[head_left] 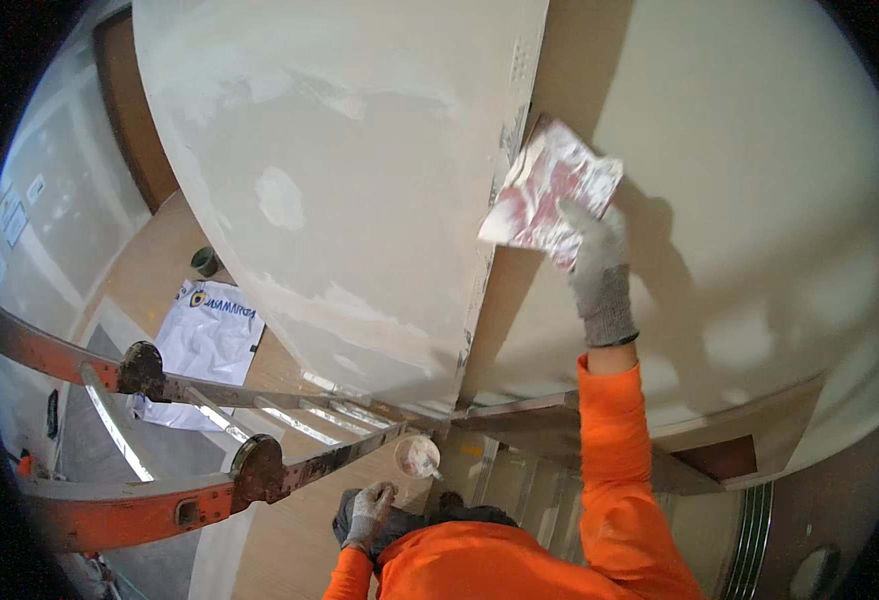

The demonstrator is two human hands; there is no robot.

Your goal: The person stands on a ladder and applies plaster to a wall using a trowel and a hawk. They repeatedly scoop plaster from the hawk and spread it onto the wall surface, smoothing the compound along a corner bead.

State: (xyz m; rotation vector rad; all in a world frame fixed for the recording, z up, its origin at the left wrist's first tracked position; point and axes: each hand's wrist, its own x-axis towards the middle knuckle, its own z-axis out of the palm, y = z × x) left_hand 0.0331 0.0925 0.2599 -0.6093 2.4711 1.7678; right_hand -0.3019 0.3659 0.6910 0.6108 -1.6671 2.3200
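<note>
My right hand (594, 245), in a grey-white glove, is raised against the wall corner. It grips a flat, reddish plastering plate (559, 190) smeared with white compound, the thumb lying over its face. The plate's left side overlaps the corner edge (489, 255) of the patched plasterboard wall (359, 190); whether it touches cannot be told. Down by my dark-trousered leg is my gloved left hand (367, 515), fingers curled in; what they hold, if anything, is hidden. Just right of that hand, lower down, stands a round bucket (406, 452) with white compound and a pale tool in it.
An orange ladder (129, 520) with metal rungs stretches across the lower left, close to my left hand. Below lie a white plastic sack (204, 335) and a small dark bucket (204, 262) on the floor (289, 540). A brown doorway (131, 110) stands far left.
</note>
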